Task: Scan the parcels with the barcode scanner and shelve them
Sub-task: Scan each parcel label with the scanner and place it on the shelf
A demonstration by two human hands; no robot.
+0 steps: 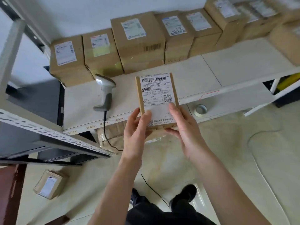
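A small flat cardboard parcel (156,93) with a white shipping label facing up is held over the front edge of the white shelf (227,70). My left hand (137,127) grips its lower left corner and my right hand (181,127) grips its lower right side. The grey barcode scanner (105,93) lies on the shelf just left of the parcel, its black cable (146,179) trailing down to the floor. A row of several labelled cardboard boxes (138,39) stands along the back of the shelf.
A roll of tape (201,109) lies on the lower shelf at the right. One parcel (49,184) lies on the floor at the lower left. A wrapped package (112,135) sits under the shelf edge. A grey metal rack beam (53,135) crosses the left side.
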